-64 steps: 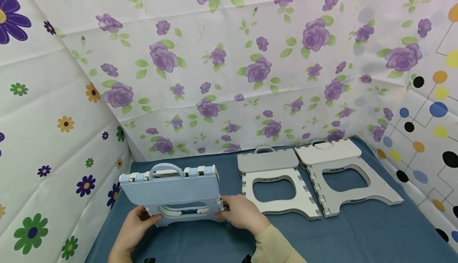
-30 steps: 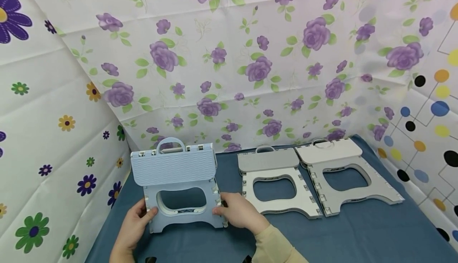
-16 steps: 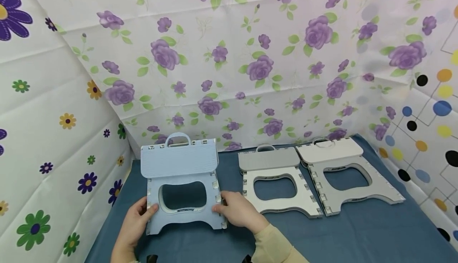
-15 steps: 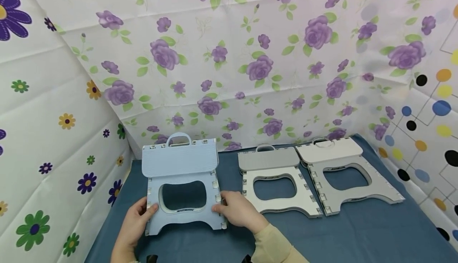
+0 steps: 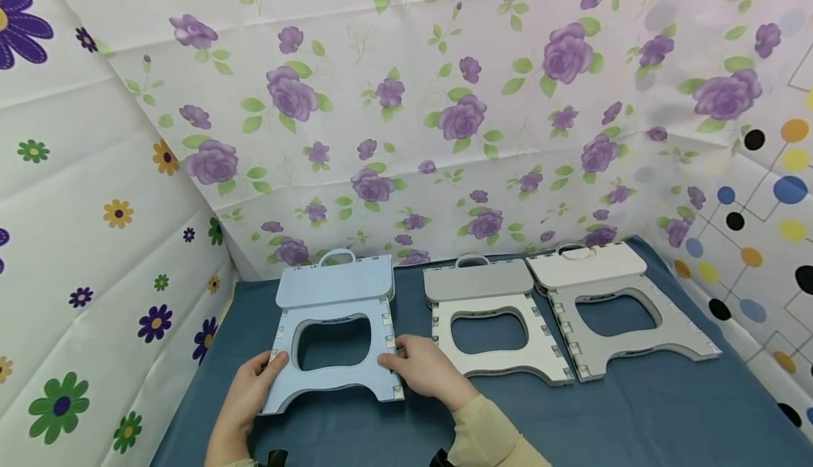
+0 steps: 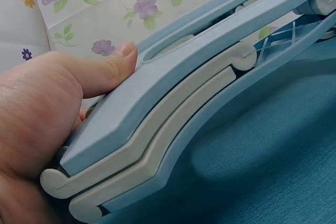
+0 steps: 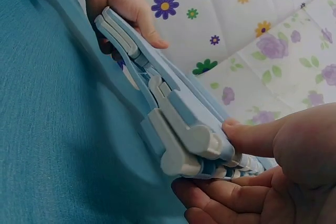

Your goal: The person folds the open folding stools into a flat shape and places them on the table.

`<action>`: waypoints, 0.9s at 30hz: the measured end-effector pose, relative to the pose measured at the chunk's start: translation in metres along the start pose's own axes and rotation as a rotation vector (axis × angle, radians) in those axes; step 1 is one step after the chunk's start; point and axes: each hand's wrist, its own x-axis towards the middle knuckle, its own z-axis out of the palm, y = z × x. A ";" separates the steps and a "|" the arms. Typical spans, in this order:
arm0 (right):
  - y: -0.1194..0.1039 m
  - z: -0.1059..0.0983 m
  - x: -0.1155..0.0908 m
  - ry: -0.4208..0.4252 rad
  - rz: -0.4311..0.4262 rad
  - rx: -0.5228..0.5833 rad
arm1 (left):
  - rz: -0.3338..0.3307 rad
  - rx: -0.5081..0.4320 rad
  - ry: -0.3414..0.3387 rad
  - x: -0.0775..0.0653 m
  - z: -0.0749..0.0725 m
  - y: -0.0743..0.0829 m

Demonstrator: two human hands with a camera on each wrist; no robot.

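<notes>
Both hands hold a light blue folding stool (image 5: 336, 285), folded flat, its loop handle pointing to the back of the table. The left hand (image 5: 250, 386) grips the stool's left leg edge, thumb on top. The right hand (image 5: 427, 368) grips the right edge near the other leg, thumb on top and fingers below. In the left wrist view, the stool's near edge shows stacked blue and off-white layers, tilted above the cloth, with the left hand (image 6: 47, 98) around its corner. The right wrist view shows the right hand (image 7: 299, 156) at the hinged side, fingers under it.
To the right lie two more folded stools, a grey and white one (image 5: 479, 281) and a white and light grey one (image 5: 591, 267), side by side. A blue cloth (image 5: 508, 425) covers the table. Flower-patterned sheets (image 5: 381, 135) hang behind and at the left; a dotted sheet hangs at the right.
The blue stool has tipped back from a steep tilt, its face turning upward, to lie flatter. It has shifted slightly right, toward the grey stool. Both hands kept their hold.
</notes>
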 end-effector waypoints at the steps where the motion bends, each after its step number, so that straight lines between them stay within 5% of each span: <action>1: 0.000 0.000 0.000 0.001 -0.001 0.002 | -0.012 0.003 -0.004 0.000 0.000 0.000; 27: 0.005 0.004 0.005 -0.108 0.021 0.005 | -0.163 0.108 -0.080 0.002 -0.008 -0.009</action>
